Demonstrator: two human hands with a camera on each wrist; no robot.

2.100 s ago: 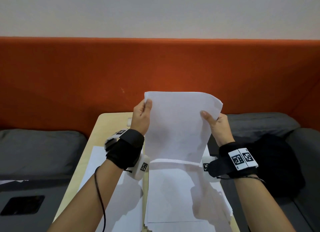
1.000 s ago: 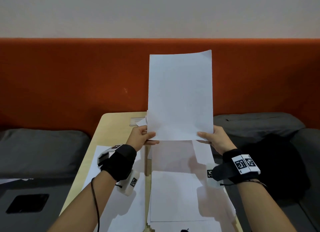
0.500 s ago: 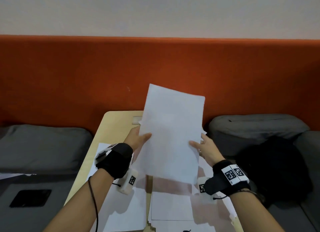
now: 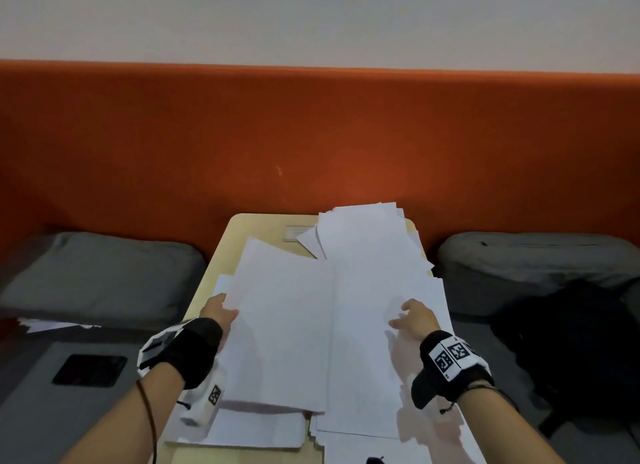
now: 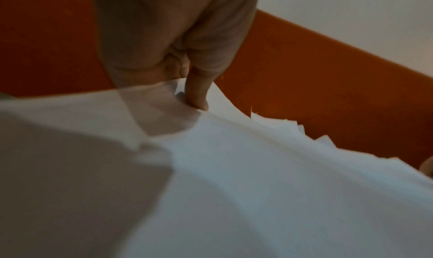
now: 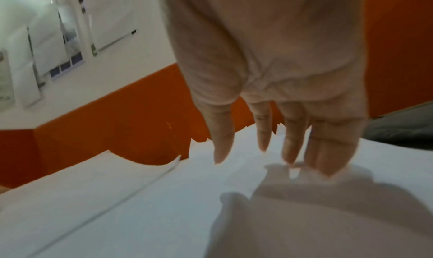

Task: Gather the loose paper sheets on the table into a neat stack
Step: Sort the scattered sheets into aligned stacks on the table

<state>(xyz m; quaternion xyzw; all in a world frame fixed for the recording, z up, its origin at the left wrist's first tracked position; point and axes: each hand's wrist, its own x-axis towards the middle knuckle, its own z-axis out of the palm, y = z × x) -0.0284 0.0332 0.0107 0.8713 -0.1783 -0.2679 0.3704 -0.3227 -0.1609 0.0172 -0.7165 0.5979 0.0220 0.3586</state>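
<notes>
Left hand pinches sheet edge | right hand spread over papers

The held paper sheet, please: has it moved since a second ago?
Yes. The paper sheet has dropped from in front of the orange backrest onto the table's papers; the left hand grips it.

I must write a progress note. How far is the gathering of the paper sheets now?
Done: little; the white paper sheets lie fanned across the pale wooden table with uneven edges. In hand: the left hand pinches the left sheet; the right hand hovers open above the right pile. Left: gathering all sheets and squaring them into one stack.
</notes>
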